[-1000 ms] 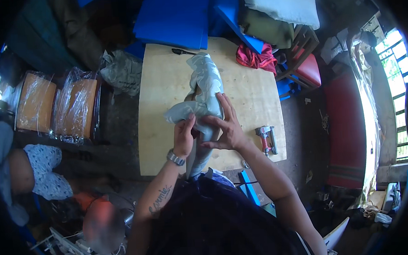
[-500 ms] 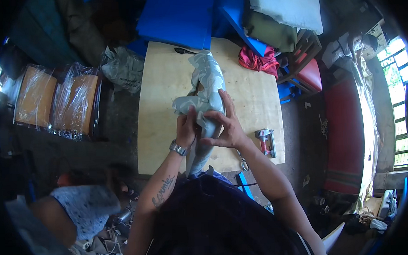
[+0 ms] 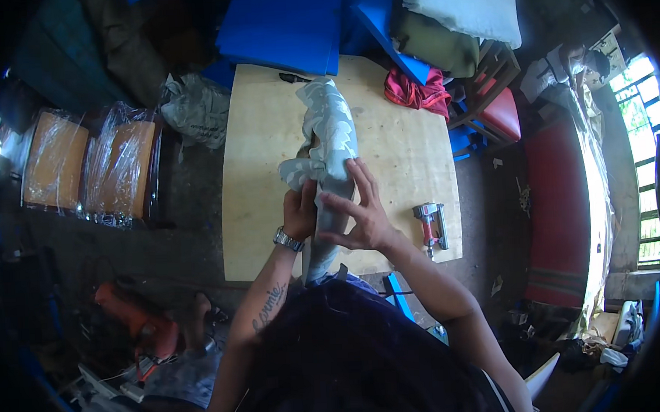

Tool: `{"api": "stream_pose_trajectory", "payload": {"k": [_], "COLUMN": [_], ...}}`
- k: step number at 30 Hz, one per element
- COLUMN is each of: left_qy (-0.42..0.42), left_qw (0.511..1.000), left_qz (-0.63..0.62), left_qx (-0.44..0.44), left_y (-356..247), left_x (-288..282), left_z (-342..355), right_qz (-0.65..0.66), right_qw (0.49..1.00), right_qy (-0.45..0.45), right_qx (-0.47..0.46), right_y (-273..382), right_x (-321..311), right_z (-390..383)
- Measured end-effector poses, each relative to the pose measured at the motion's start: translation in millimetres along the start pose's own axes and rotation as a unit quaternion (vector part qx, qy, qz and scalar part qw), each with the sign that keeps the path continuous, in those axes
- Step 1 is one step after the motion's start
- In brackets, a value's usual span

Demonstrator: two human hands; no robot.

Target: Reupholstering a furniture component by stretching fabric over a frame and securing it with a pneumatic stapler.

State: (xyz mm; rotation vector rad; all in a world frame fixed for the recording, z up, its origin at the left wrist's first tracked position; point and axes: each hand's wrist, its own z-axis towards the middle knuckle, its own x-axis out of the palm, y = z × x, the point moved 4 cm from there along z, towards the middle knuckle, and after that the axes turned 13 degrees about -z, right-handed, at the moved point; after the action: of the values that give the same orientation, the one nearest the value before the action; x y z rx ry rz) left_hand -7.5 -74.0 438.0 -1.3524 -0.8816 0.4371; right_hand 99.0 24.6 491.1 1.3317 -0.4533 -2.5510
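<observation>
A long, narrow piece covered in pale grey-green upholstery material (image 3: pixel 334 132) lies lengthwise on the plywood tabletop (image 3: pixel 260 128), reaching back to my body. Its loose edge is bunched and scalloped along the left side. My left hand (image 3: pixel 299 213), with a watch at its wrist, is closed at that left edge, gripping a fold of the material; its fingertips are partly hidden. On the right side of the piece rests my right hand (image 3: pixel 364 218), fingers spread and touching the covering. To its right a red and silver staple gun (image 3: pixel 430 227) lies on the wood.
Blue boards (image 3: pixel 282 31) stand beyond the table, near a red cloth (image 3: pixel 417 92) at its far right corner. A chair with a red seat (image 3: pixel 497 110) is on the right. Plastic-wrapped orange panels (image 3: pixel 122 167) lie left. Another person's clothing (image 3: pixel 179 378) shows at lower left.
My right hand has slid slightly toward me along the piece, and the covering there looks smoother. The person at lower left has moved downward, uncovering an orange object.
</observation>
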Motion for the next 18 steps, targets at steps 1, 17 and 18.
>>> {"api": "stream_pose_trajectory", "payload": {"k": [1,17,18], "left_qy": [0.001,-0.001,0.001], "left_qw": [1.0,1.0,1.0], "left_qz": [-0.011,-0.014,-0.014], "left_qx": [0.004,-0.019,-0.004], "left_y": [2.1,21.8,20.1], "left_x": [0.0,-0.1,-1.9], "left_z": [-0.7,-1.7,1.5], "right_qz": [-0.016,0.013,0.007], "right_qw": [1.0,1.0,1.0], "right_qy": [0.002,0.02,0.027], "right_qx": [-0.012,0.012,0.004], "right_y": [2.3,-15.4,-14.4], "right_x": [-0.2,1.9,3.0], "right_z": [-1.5,-9.6,-2.7]}}
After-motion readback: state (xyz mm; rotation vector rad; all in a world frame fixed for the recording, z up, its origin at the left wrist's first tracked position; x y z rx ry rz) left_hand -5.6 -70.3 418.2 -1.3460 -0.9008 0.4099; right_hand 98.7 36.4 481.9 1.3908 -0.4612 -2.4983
